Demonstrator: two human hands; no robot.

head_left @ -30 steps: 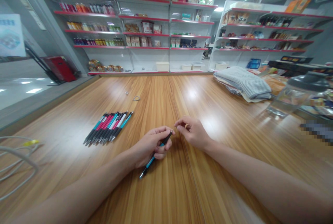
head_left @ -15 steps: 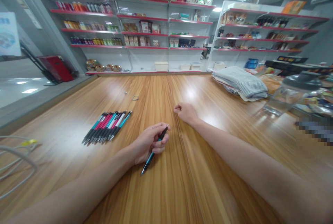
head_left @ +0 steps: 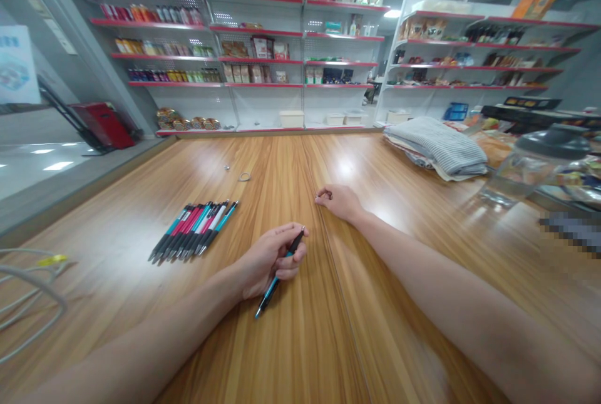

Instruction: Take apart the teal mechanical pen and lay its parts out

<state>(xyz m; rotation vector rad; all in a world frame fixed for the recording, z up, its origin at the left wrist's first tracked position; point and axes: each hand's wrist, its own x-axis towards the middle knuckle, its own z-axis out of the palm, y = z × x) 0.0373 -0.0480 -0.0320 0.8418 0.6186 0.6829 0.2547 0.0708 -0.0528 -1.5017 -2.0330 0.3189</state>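
Observation:
My left hand (head_left: 270, 258) is closed around a teal and black pen (head_left: 278, 273), its tip pointing down toward me over the wooden table (head_left: 366, 341). My right hand (head_left: 339, 200) rests farther out on the table with thumb and forefinger pinched on something too small to make out. A row of several teal, pink and black pens (head_left: 195, 229) lies to the left of my left hand. A small ring (head_left: 244, 176) and a tinier metal piece (head_left: 227, 168) lie beyond the pens.
Folded striped cloth (head_left: 439, 149) lies at the right, with a clear jar with a dark lid (head_left: 539, 163) beside it. Grey cables (head_left: 28, 291) lie at the left edge. Store shelves (head_left: 263, 47) with goods line the back wall.
My right hand moved away from the pen's end and out across the table, still pinched. My left hand keeps the pen in nearly the same place.

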